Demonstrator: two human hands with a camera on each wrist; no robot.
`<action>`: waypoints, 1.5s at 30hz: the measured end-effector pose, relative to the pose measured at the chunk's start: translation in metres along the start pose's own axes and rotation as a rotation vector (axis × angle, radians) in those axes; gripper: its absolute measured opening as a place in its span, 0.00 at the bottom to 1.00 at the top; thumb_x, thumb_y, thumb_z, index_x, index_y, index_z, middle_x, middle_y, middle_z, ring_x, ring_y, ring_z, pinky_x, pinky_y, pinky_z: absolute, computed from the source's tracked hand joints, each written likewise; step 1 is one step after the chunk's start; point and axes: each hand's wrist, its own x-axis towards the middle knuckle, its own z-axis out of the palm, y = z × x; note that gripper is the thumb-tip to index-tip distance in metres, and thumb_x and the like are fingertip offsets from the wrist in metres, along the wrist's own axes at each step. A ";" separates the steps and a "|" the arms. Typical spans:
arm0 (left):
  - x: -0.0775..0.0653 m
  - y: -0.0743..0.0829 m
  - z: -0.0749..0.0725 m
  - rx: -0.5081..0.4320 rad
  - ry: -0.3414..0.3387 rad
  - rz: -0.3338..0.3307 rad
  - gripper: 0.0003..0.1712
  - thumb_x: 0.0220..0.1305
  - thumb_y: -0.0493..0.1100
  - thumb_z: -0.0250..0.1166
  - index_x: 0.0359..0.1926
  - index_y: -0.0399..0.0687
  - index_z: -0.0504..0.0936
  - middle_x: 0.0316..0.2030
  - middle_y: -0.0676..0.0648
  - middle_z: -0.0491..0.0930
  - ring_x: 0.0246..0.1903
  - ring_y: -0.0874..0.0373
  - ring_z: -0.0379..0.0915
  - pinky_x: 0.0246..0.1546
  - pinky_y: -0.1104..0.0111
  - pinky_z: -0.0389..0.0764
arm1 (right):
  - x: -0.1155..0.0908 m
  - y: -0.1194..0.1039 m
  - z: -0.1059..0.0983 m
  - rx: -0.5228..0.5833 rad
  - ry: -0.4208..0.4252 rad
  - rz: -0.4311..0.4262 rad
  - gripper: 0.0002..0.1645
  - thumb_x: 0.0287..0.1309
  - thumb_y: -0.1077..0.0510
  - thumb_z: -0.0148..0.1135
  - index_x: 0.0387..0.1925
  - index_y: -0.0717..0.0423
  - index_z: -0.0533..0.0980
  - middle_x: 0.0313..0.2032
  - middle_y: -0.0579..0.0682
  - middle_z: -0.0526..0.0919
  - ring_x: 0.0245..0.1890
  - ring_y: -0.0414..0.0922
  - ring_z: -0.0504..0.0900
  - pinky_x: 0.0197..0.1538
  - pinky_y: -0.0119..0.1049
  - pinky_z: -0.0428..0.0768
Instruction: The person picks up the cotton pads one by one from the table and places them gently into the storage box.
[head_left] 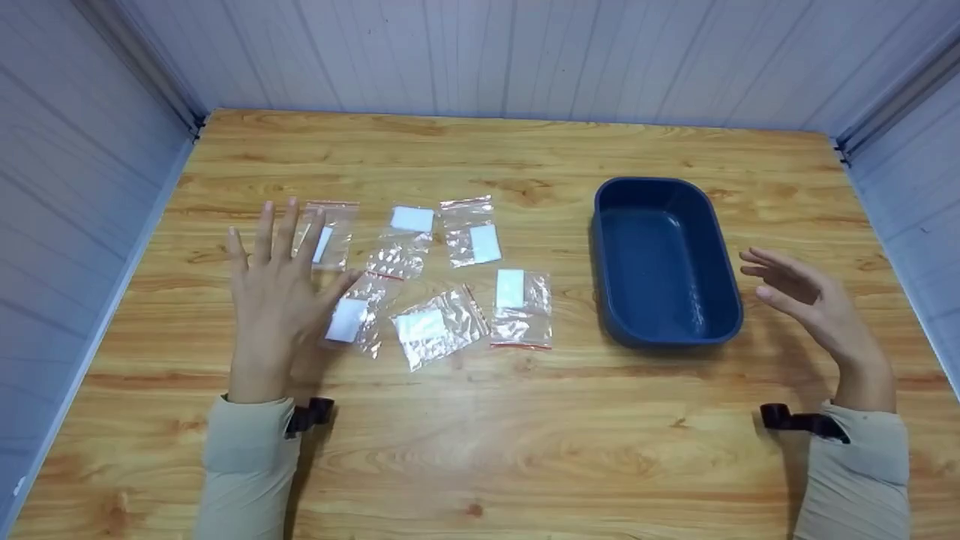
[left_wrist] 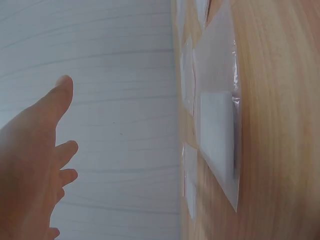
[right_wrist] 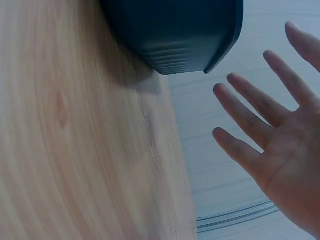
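Note:
My left hand (head_left: 276,300) hovers over the left side of the table with fingers spread and nothing held. Beneath and beside it lie several clear zip bags with red seal strips, each with a white rectangular piece inside. One bag (head_left: 330,217) is partly hidden behind its fingers, and another bag (head_left: 381,300) lies by its thumb. In the left wrist view, a bag (left_wrist: 215,70) lies flat on the wood. On the other side, my right hand (head_left: 814,307) is raised just right of a dark blue rectangular tub (head_left: 611,322), its fingers apart and holding nothing.
The wood-grain table (head_left: 525,450) is bounded by pale panelled walls (head_left: 510,60) at the back and both sides. The remaining bags, such as one bag (head_left: 536,322) with its red strip toward me, lie between the left hand and the tub. Dark straps (head_left: 806,421) circle both wrists.

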 end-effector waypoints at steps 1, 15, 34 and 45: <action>0.000 0.000 0.000 0.001 -0.008 0.001 0.49 0.67 0.76 0.43 0.79 0.60 0.42 0.78 0.53 0.27 0.75 0.53 0.16 0.67 0.49 0.16 | -0.001 0.000 0.000 0.008 -0.015 0.017 0.31 0.65 0.76 0.52 0.69 0.69 0.63 0.65 0.54 0.74 0.62 0.41 0.74 0.56 0.24 0.74; 0.002 0.003 0.000 -0.038 0.003 0.015 0.50 0.66 0.77 0.43 0.79 0.57 0.48 0.78 0.50 0.35 0.76 0.51 0.23 0.70 0.44 0.26 | -0.005 0.005 -0.001 -0.034 -0.143 0.146 0.33 0.66 0.74 0.54 0.71 0.66 0.62 0.66 0.50 0.72 0.63 0.36 0.72 0.59 0.25 0.71; 0.000 0.011 -0.004 -0.270 -0.023 0.119 0.43 0.70 0.67 0.54 0.75 0.47 0.59 0.74 0.38 0.55 0.73 0.39 0.47 0.69 0.41 0.48 | -0.001 0.008 0.003 -0.181 -0.175 0.245 0.35 0.67 0.65 0.60 0.73 0.56 0.62 0.71 0.54 0.65 0.63 0.31 0.68 0.59 0.23 0.70; 0.005 0.041 0.004 -0.341 -0.067 0.241 0.42 0.69 0.67 0.56 0.74 0.50 0.62 0.73 0.42 0.59 0.72 0.41 0.50 0.70 0.45 0.49 | -0.001 0.011 0.002 -0.137 -0.196 0.256 0.40 0.67 0.66 0.59 0.76 0.53 0.56 0.73 0.54 0.60 0.64 0.31 0.66 0.58 0.23 0.70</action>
